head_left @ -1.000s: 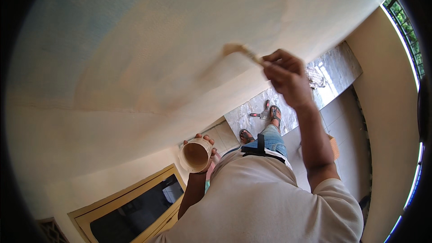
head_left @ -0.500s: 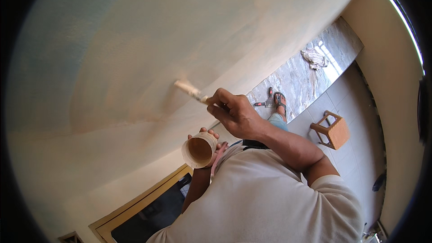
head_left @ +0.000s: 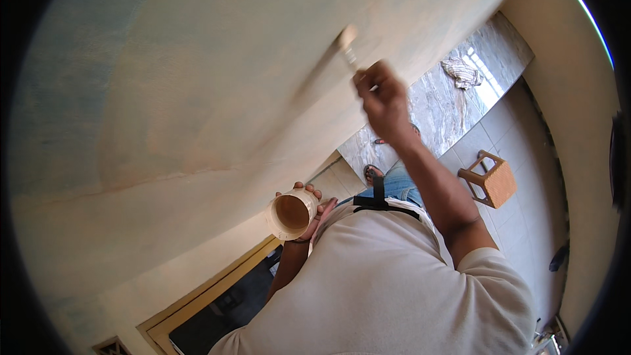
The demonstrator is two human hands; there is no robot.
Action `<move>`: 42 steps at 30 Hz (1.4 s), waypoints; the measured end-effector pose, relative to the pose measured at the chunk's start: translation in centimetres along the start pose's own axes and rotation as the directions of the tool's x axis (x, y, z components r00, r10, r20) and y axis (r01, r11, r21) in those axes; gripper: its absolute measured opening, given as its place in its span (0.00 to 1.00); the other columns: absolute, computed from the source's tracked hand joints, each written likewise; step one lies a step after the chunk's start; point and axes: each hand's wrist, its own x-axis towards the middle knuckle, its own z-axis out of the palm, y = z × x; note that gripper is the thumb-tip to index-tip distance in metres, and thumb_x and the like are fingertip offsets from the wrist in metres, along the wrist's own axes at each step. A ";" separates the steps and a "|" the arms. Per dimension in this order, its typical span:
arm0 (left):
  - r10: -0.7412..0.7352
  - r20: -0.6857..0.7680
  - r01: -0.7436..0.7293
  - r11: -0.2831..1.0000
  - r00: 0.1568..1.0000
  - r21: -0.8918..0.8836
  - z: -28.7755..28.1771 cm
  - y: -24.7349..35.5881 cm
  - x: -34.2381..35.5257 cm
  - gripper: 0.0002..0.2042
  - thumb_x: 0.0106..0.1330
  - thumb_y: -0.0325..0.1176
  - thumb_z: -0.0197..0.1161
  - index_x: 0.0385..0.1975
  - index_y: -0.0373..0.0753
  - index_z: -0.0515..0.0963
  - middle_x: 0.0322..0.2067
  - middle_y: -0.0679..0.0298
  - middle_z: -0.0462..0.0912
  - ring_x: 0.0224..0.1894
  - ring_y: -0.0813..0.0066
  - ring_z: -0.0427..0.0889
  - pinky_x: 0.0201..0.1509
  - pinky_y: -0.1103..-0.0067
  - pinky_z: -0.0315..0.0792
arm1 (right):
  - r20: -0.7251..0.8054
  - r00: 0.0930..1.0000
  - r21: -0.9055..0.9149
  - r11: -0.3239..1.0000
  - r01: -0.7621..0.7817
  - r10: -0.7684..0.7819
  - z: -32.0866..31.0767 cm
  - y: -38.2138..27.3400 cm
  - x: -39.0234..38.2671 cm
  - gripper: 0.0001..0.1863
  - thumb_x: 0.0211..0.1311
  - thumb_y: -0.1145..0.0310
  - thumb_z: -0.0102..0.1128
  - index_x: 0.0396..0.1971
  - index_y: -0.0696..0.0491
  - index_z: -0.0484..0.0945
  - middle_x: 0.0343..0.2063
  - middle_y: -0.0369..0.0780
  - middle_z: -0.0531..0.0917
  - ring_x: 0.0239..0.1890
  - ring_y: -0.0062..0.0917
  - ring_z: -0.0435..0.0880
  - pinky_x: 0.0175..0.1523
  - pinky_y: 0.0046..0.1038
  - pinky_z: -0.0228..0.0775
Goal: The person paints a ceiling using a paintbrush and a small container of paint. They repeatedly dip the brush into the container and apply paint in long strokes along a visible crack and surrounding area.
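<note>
My right hand is closed on a paintbrush, blurred, its bristles raised at the pale blue and peach mottled wall, where it casts a long shadow. I cannot tell whether they touch it. Low at the centre, my left hand grips a whitish cup with tan, brownish insides; its fingers wrap round the far side. Beyond my right forearm, a red-handled tool shows only in part on the marble surface, with my sandalled feet beside it.
A striped cloth lies on the marble strip. A woven-seat stool stands on grey tiles at the right, below a cream wall. A yellow-framed door or window with dark glass is at lower left.
My right hand and brush swung down-left half a second ago and have since risen up and right along the wall. The cup stays low. The stool, mostly hidden at first, now shows.
</note>
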 end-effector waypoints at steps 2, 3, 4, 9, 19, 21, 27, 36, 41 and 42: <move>-0.006 0.007 0.006 1.000 1.000 0.010 0.7 0.0 0.2 0.26 0.73 0.56 0.57 0.59 0.41 0.75 0.57 0.55 0.74 0.64 0.54 0.71 0.60 0.55 0.77 | 0.272 0.961 0.048 0.998 0.044 -0.056 2.4 -0.8 -3.7 0.04 0.72 0.73 0.64 0.40 0.57 0.79 0.24 0.31 0.78 0.22 0.09 0.68 0.25 0.19 0.58; -0.005 0.010 0.005 1.000 1.000 0.026 1.1 0.1 0.3 0.26 0.73 0.56 0.57 0.59 0.42 0.75 0.57 0.56 0.74 0.64 0.54 0.71 0.59 0.55 0.77 | 0.334 0.941 0.096 0.992 -0.082 0.046 2.0 -1.0 -3.6 0.04 0.72 0.72 0.64 0.40 0.57 0.79 0.24 0.31 0.78 0.22 0.09 0.68 0.25 0.19 0.58; 0.000 0.013 -0.001 0.999 1.000 0.039 1.1 0.0 0.3 0.26 0.73 0.56 0.57 0.59 0.42 0.74 0.57 0.56 0.74 0.63 0.54 0.71 0.59 0.55 0.78 | 0.405 0.904 0.134 0.969 -0.210 0.140 1.1 -1.6 -3.3 0.05 0.71 0.72 0.64 0.39 0.57 0.79 0.24 0.31 0.79 0.21 0.09 0.68 0.25 0.18 0.58; 0.024 0.026 -0.025 0.999 0.999 0.024 0.0 0.3 0.2 0.27 0.74 0.55 0.58 0.60 0.39 0.74 0.57 0.53 0.75 0.64 0.51 0.71 0.58 0.54 0.79 | 0.200 0.945 0.333 0.889 -0.316 0.261 -8.2 -1.1 5.0 0.07 0.67 0.72 0.66 0.38 0.61 0.81 0.22 0.34 0.79 0.15 0.08 0.66 0.18 0.16 0.48; -0.004 0.001 0.004 1.000 1.000 -0.028 0.3 0.2 -0.2 0.25 0.73 0.54 0.59 0.60 0.43 0.73 0.57 0.56 0.73 0.65 0.55 0.69 0.60 0.55 0.76 | -0.135 0.984 -0.027 0.994 0.110 -0.113 1.5 2.4 0.4 0.05 0.70 0.73 0.65 0.37 0.58 0.78 0.23 0.33 0.78 0.24 0.12 0.70 0.28 0.21 0.62; -0.009 0.008 0.010 1.000 1.000 -0.014 0.3 0.5 -0.2 0.25 0.73 0.55 0.58 0.60 0.43 0.73 0.57 0.56 0.73 0.65 0.55 0.69 0.60 0.55 0.76 | 0.174 0.984 -0.075 0.997 -0.030 0.042 3.8 -0.9 -4.1 0.06 0.70 0.73 0.65 0.36 0.57 0.77 0.21 0.33 0.74 0.25 0.13 0.68 0.29 0.24 0.61; -0.005 0.043 0.004 1.000 0.999 0.021 0.2 0.8 0.3 0.25 0.73 0.56 0.57 0.60 0.43 0.74 0.57 0.57 0.73 0.64 0.55 0.70 0.60 0.55 0.77 | 0.432 0.849 0.187 0.891 -0.413 0.303 -3.0 -2.5 0.3 0.06 0.69 0.72 0.66 0.38 0.58 0.80 0.23 0.33 0.78 0.18 0.09 0.67 0.21 0.18 0.54; 0.024 0.040 -0.023 1.000 0.999 -0.017 -0.4 0.1 -0.2 0.27 0.73 0.57 0.58 0.60 0.43 0.74 0.57 0.56 0.73 0.64 0.55 0.70 0.60 0.55 0.77 | -0.328 0.943 0.304 0.952 0.044 0.062 -6.4 -2.4 5.9 0.07 0.73 0.73 0.62 0.43 0.59 0.76 0.25 0.35 0.78 0.16 0.07 0.67 0.18 0.14 0.54; 0.008 0.013 -0.008 1.000 1.000 -0.021 0.3 0.4 0.1 0.27 0.73 0.57 0.57 0.60 0.41 0.75 0.56 0.55 0.75 0.63 0.54 0.71 0.58 0.56 0.78 | 0.133 0.991 0.060 0.998 0.014 -0.022 6.7 -4.1 -2.6 0.11 0.69 0.74 0.66 0.40 0.56 0.70 0.18 0.35 0.77 0.16 0.17 0.78 0.19 0.24 0.65; 0.026 -0.006 -0.026 1.000 1.000 -0.012 0.6 0.3 0.2 0.28 0.73 0.59 0.56 0.59 0.41 0.75 0.55 0.54 0.76 0.61 0.53 0.73 0.56 0.56 0.79 | 0.240 0.970 0.079 0.997 0.018 -0.036 7.6 -5.5 -4.4 0.12 0.68 0.74 0.66 0.39 0.56 0.69 0.15 0.36 0.75 0.16 0.17 0.75 0.21 0.26 0.64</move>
